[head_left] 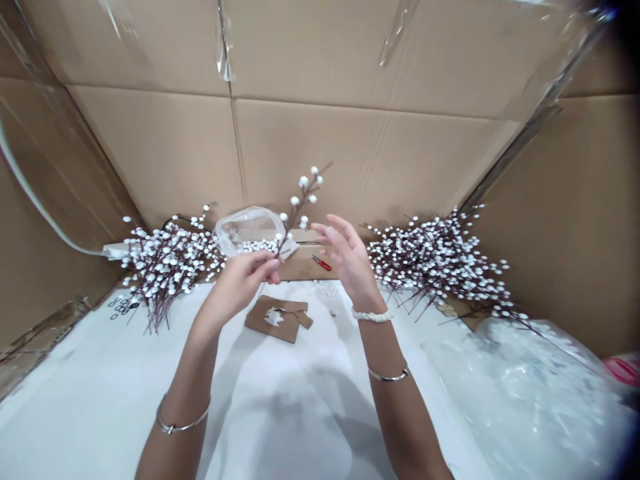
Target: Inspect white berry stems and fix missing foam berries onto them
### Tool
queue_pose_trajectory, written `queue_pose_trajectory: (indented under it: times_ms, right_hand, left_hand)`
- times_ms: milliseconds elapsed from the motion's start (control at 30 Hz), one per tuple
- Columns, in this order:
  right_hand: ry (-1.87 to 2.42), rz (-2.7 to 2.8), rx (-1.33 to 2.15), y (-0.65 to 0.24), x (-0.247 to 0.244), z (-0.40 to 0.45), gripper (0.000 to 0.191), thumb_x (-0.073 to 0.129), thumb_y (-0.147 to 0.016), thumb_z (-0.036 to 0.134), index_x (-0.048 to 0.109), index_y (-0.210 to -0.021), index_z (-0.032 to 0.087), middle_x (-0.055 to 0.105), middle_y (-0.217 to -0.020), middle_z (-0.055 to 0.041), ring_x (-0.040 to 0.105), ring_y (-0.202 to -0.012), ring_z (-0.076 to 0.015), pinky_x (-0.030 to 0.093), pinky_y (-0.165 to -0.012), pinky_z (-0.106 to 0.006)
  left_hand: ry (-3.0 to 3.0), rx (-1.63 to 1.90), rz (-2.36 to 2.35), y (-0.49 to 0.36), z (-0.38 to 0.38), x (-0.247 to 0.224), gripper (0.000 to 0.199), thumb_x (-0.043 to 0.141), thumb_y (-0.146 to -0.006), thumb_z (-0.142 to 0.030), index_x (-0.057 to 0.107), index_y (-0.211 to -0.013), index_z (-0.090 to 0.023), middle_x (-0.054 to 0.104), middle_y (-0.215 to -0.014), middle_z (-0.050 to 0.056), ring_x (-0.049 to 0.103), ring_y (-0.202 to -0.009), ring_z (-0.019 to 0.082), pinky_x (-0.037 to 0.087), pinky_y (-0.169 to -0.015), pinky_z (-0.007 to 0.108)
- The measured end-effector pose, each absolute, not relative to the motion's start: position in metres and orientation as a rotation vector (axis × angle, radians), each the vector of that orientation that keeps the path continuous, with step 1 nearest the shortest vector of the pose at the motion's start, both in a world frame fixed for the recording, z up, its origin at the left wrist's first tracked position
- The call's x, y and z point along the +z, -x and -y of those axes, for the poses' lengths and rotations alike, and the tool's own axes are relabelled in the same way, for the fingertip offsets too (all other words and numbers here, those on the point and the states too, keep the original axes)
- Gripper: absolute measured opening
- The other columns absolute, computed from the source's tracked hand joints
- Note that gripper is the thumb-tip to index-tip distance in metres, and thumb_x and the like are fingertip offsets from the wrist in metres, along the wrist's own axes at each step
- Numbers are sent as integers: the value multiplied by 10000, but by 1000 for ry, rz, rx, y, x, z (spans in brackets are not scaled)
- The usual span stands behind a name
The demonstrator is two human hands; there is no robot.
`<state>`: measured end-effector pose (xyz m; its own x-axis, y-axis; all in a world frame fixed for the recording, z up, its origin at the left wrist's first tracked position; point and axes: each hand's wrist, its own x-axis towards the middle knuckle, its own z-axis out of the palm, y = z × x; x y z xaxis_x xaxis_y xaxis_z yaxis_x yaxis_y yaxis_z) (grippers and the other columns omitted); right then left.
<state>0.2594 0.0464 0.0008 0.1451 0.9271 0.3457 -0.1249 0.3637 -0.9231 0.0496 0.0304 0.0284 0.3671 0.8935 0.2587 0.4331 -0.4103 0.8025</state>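
My left hand (250, 277) pinches the lower end of an artificial berry branch (297, 212), a brown stem dotted with several white berries that slants up to the right. To the right of the branch, my right hand (347, 257) is raised with its fingers spread, holding nothing. Behind my left hand stands a clear plastic bag (250, 223) with loose white berries (260, 246) in it. Red-handled snips (321, 262) lie on a cardboard strip beyond the gap between my hands. Below them on the white tabletop is a torn piece of cardboard (273, 320) with a white patch.
Heaps of white-berry branches lie at the left (170, 257) and the right (440, 260). Small dark rings (120, 307) are near the left heap. Crumpled clear plastic (530, 393) covers the right side. Cardboard walls (310, 140) enclose the back and sides.
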Motion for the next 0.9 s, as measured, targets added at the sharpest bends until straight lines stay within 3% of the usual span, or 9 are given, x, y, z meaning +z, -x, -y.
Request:
queue_pose_trajectory:
  times_ms: [167,367,633,900]
  right_hand:
    - [1603,2033,833,-258,-45,-60,233,588,-855,359,651,-1003,191,707,-1062,-48,644,-943,-160,464,-797,-250]
    - [1980,2203,832,-252,-82,-70,239,698,-726,368,690,-846,162,721,-959,-95,639,-870,-232,384,-655,-273]
    - [1951,2269,1014,-258,-97,-82,132,699,-698,257,709,-780,154,742,-853,-55,633,-733,-149,370,-581,-216]
    - [1628,2274,1098,-271,-106,-92,128,656,-746,206,719,-840,146,707,-741,-22,599,-670,-112,407,-613,-187]
  left_hand:
    - [-1863,1247,-1237,-24,-33,38,312,551,-873,-337,640,-635,-156,695,-705,35,587,-617,101,418,-562,198]
    - [-1821,1374,-1269,-21,-28,42,287,565,-876,-312,649,-650,-155,689,-681,29,582,-585,84,450,-571,194]
    - [-1820,1363,-1284,-27,-26,43,226,559,-886,-283,690,-764,-147,641,-602,-1,546,-541,70,424,-517,175]
    - [-1842,1347,-1319,-28,-27,41,218,565,-882,-306,692,-790,-154,658,-630,5,570,-578,85,456,-577,196]
